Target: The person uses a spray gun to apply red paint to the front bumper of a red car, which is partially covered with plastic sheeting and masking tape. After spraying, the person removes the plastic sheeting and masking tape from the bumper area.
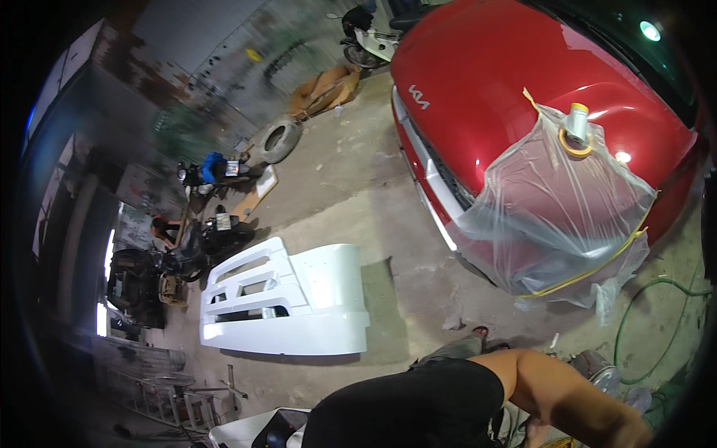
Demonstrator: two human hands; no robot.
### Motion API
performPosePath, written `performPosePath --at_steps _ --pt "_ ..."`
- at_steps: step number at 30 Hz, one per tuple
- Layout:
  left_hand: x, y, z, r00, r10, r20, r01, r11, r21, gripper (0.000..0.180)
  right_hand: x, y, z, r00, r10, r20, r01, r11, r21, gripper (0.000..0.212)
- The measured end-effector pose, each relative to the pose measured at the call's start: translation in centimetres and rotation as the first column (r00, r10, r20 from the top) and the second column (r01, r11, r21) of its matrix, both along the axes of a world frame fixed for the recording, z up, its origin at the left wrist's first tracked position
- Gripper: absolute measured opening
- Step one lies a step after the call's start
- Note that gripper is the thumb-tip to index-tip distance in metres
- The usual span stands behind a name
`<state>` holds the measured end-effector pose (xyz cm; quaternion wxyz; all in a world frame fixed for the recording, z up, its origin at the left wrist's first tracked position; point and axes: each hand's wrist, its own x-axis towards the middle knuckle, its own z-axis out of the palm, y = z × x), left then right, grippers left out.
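A bare bent arm (567,388) of mine, in a black sleeve (411,407), crosses the lower right; its hand is not visible. A small skin-coloured patch lies below it at the lower edge, too unclear to name. Above the arm stands a red car (485,82). Clear plastic film (560,201), edged with yellow tape (597,272), covers its near front corner. On the bonnet lie a yellow-orange tape roll (575,149) and a pale cylindrical roll (577,119) with a yellow end. What either hand touches is hidden.
A white bumper-like panel (336,299) lies on the concrete floor left of the car. A green hose (627,306) curls at right. Motorbikes (216,235), a tyre (281,142) and a brown cover (325,89) line the far side. A sandalled foot (482,332) shows near the arm.
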<state>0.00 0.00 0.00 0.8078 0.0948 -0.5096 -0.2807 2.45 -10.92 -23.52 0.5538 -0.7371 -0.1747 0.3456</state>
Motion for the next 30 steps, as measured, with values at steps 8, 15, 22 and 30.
performPosePath --at_steps 8,15,22,30 --pt "0.6 3.3 -5.4 0.992 -0.125 -0.030 0.123 0.991 -0.057 0.030 -1.1 -2.0 0.4 0.998 -0.056 0.019 0.056 0.998 0.010 0.049" --pt "-6.1 12.3 -34.5 0.624 0.457 -0.634 0.099 0.759 0.644 0.036 1.5 -7.4 -2.7 0.954 -0.296 0.037 0.296 0.955 0.019 0.048" --pt "-13.6 7.4 -45.3 0.932 0.190 0.308 -0.195 -0.452 0.870 0.044 3.7 -7.4 -3.1 0.987 -0.049 0.155 0.091 0.956 -0.278 0.044" --pt "-7.0 7.9 -42.2 0.879 0.262 0.398 -0.260 -0.437 0.861 0.026 6.3 -4.7 -7.2 0.962 -0.224 -0.155 0.208 0.971 -0.114 0.044"
